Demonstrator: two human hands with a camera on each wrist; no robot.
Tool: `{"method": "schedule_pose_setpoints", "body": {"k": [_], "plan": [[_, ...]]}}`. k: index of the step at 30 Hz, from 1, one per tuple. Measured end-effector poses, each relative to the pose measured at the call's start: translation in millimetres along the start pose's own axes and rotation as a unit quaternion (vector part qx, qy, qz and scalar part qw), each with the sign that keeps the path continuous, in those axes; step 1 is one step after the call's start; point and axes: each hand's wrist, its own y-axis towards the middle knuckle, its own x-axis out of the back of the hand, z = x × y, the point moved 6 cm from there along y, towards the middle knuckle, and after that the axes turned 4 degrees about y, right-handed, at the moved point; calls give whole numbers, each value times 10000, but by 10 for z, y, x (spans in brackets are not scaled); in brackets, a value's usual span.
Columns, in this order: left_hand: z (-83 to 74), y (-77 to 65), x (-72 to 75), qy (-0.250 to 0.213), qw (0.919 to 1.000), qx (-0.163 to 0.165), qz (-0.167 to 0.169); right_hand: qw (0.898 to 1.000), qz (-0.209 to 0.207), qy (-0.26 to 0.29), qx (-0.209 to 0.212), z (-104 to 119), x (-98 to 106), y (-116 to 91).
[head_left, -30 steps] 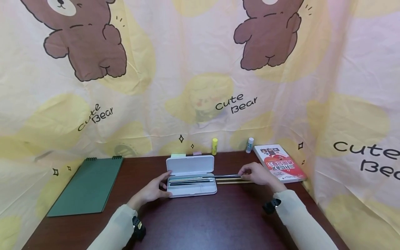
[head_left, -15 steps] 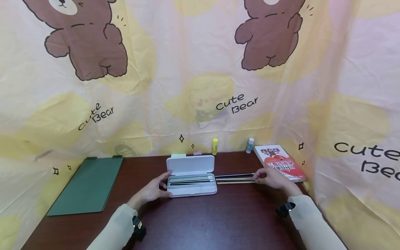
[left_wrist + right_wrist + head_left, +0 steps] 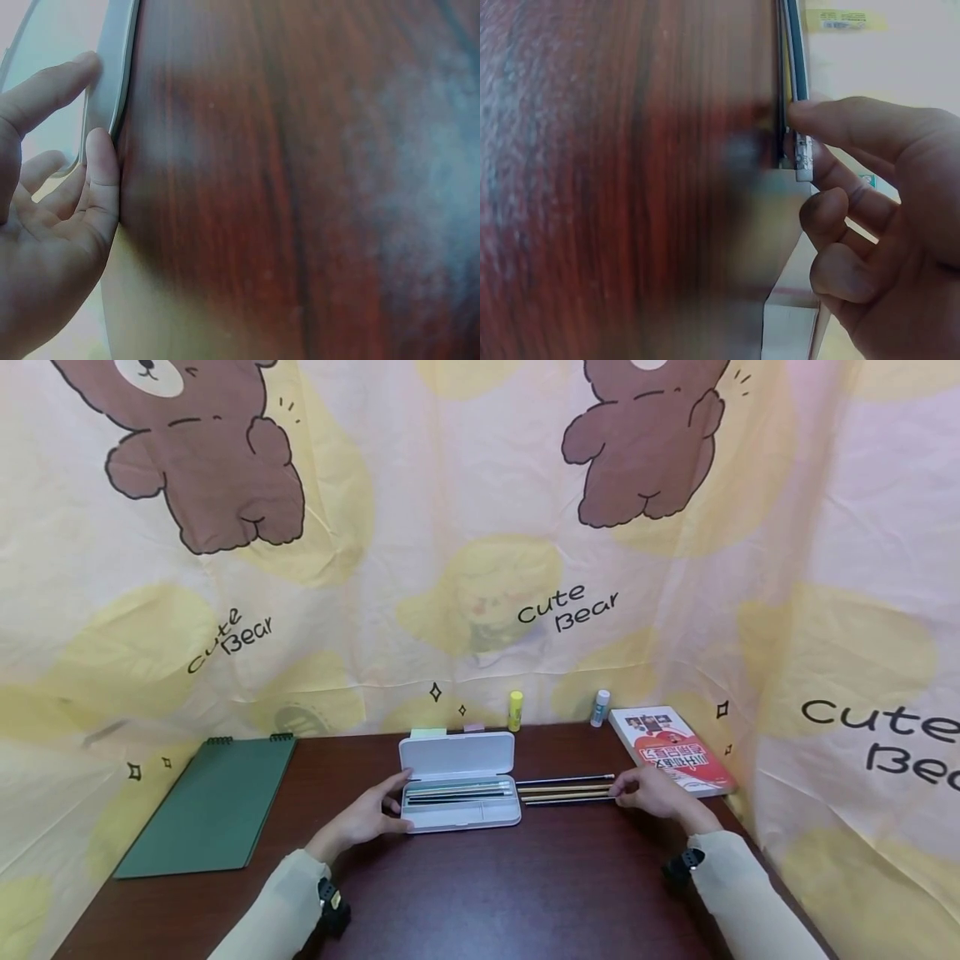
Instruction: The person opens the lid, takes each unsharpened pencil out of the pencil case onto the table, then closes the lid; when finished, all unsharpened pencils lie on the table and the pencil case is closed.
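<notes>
Pencil (image 3: pixel 797 52) held by its eraser end, pinched between the right hand's (image 3: pixel 648 789) thumb and finger, shaft running leftward; other pencils (image 3: pixel 562 789) lie just beyond; farther left, the left hand (image 3: pixel 366 813) grips the pencil case's (image 3: pixel 442 817) far end.

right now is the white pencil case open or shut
Open: the white pencil case has its lid raised at the back, and pencils show inside. The left hand holds its left end.
</notes>
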Motion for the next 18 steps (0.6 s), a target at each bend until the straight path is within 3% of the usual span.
{"method": "schedule_pose_setpoints", "body": {"k": [9,18], "plan": [[-19,-3,13,110,9999,54,-82,9998,-136,-53,-101,16,-13,37],[11,31,2,132,9999,-27,-48,9995,-117,277,-68,87,-28,66]]}}
